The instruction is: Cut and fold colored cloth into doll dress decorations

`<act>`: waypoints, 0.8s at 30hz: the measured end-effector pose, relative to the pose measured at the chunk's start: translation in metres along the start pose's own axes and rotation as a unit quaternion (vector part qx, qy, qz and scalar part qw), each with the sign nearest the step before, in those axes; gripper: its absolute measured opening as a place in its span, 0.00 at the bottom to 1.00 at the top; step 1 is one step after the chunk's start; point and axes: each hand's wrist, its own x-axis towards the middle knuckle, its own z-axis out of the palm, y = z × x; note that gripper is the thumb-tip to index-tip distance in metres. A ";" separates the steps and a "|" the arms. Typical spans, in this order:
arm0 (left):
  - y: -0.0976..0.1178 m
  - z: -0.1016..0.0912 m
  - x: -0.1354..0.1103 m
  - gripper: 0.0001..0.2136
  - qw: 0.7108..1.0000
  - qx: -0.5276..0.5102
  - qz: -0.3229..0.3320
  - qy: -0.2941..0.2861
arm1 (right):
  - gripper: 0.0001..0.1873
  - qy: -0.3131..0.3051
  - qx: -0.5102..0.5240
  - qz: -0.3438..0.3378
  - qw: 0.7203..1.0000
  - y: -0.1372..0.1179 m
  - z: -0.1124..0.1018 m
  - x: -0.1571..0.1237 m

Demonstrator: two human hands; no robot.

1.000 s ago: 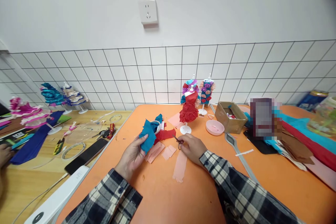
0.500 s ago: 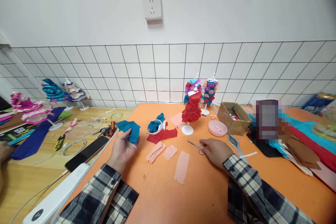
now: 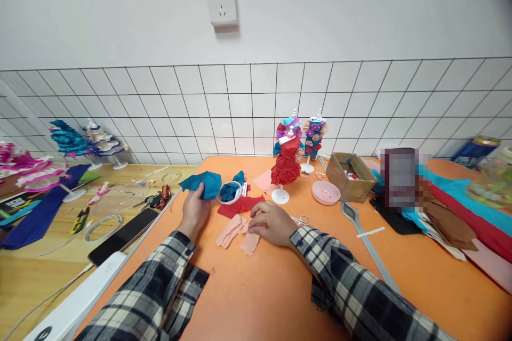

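Note:
My left hand (image 3: 196, 209) is closed on a piece of teal crepe paper (image 3: 206, 184), raised over the orange table's left part. My right hand (image 3: 274, 222) bends over the pale pink crepe paper pieces at the middle, its fingers on a pink strip (image 3: 250, 244) that hangs down below them. Left of it lies a folded pink piece (image 3: 229, 232). Just behind, a red crepe paper piece (image 3: 242, 205) lies beside a white ring (image 3: 229, 201) with teal paper inside. Small scissors (image 3: 301, 219) lie past my right wrist, partly hidden.
A mini dress form in a red ruffled dress (image 3: 285, 162) stands at the back, others behind it. Rightward are a pink dish (image 3: 326, 192), a cardboard box (image 3: 352, 177) and paper sheets (image 3: 454, 224). A phone (image 3: 123, 237) and keys (image 3: 154, 201) lie left.
My right hand has left the scissors and moved left to the pink pieces. The pink strip has shifted left with it. The teal paper in my left hand has turned and spread wider.

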 end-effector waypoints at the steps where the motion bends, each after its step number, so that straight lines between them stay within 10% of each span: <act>1: -0.003 0.001 0.003 0.15 1.000 0.012 0.010 -0.010 | 0.09 0.008 0.022 -0.002 1.000 -0.003 0.002 0.005; 7: -0.005 0.002 -0.002 0.35 0.985 0.161 0.021 -0.059 | 0.14 -0.012 0.032 -0.007 0.999 -0.023 0.023 0.028; 12: 0.001 -0.002 -0.008 0.35 0.894 0.435 0.080 -0.071 | 0.10 -0.045 -0.064 0.004 0.997 -0.025 0.028 0.027; 24: 0.001 -0.007 -0.008 0.29 0.881 0.454 0.074 -0.114 | 0.16 -0.067 -0.180 0.024 0.981 -0.036 0.009 0.006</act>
